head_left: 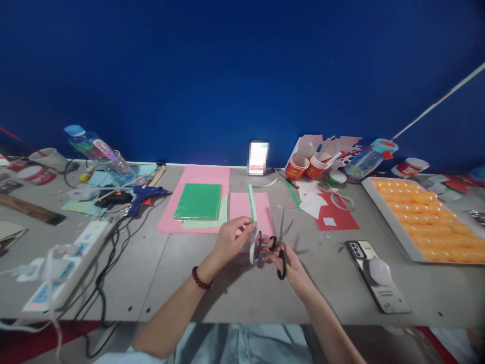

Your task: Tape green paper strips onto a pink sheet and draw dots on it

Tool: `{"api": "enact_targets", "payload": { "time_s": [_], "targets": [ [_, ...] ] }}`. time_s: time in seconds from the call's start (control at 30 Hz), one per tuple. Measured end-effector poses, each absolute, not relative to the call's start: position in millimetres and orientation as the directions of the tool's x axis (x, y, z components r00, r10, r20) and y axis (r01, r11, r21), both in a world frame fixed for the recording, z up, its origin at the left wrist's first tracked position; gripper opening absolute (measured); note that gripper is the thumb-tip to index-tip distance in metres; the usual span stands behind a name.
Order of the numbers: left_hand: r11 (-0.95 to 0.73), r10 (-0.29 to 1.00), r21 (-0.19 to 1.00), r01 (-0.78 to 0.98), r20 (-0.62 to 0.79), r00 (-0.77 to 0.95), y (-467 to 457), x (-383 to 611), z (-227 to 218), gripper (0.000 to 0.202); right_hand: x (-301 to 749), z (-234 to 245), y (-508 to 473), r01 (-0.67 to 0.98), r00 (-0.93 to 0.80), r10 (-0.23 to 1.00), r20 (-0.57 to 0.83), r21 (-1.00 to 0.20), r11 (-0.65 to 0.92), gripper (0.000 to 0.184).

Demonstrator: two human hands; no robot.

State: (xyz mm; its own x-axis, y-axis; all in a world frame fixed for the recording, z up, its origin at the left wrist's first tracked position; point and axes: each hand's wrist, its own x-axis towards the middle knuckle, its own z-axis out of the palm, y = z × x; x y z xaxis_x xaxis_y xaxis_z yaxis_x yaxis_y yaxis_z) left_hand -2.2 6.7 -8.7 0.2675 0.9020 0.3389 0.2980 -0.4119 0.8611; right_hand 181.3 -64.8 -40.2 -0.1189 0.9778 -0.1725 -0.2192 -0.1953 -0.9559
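Observation:
My left hand [237,235] is closed in a pinch on a narrow white strip with a green edge [252,202]. The strip runs up over a small pink sheet [238,202]. Below the fingertips, a pale loop [252,254] hangs between my hands; whether it is one piece with the strip I cannot tell. My right hand [290,263] holds scissors [282,237] with black handles. Their blades are apart and point away from me, with nothing between them. The right fingertips reach toward the loop, near a small dark and blue item.
A green pack [199,201] lies on a larger pink sheet. Left are a blue glue gun [146,197], a power strip [71,268] and cables. Right are red paper cups [296,167], a phone [377,278] and a tray of orange balls [405,242]. A lit screen [258,157] stands behind.

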Motion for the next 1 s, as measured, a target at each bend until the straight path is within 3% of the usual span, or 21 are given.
{"api": "enact_targets", "payload": {
  "time_s": [0.27,0.53,0.77,0.87,1.0],
  "targets": [
    [-0.502,0.858,0.787,0.359,0.403,0.318,1,1,-4,0.026,168,-44,-67,-0.396,-0.140,0.954,-0.264,-0.868,-0.299,0.047],
    [-0.553,0.832,0.766,0.327,0.487,0.266,4,-1,-2,0.024,161,-34,-60,-0.432,-0.237,0.965,-0.111,-0.878,-0.207,0.038],
    [-0.517,0.853,0.793,0.324,0.445,0.272,6,-2,-9,0.022,165,-42,-57,-0.329,-0.155,0.965,-0.213,-0.910,-0.253,0.044],
    [-0.497,0.863,0.806,0.321,0.419,0.284,7,-2,-11,0.023,170,-41,-54,-0.255,-0.154,0.973,-0.174,-0.944,-0.209,0.039],
    [-0.491,0.865,0.819,0.299,0.415,0.282,8,-2,-11,0.022,195,-34,-51,-0.021,-0.146,0.976,-0.161,-0.986,-0.166,0.040]
  ]
}}
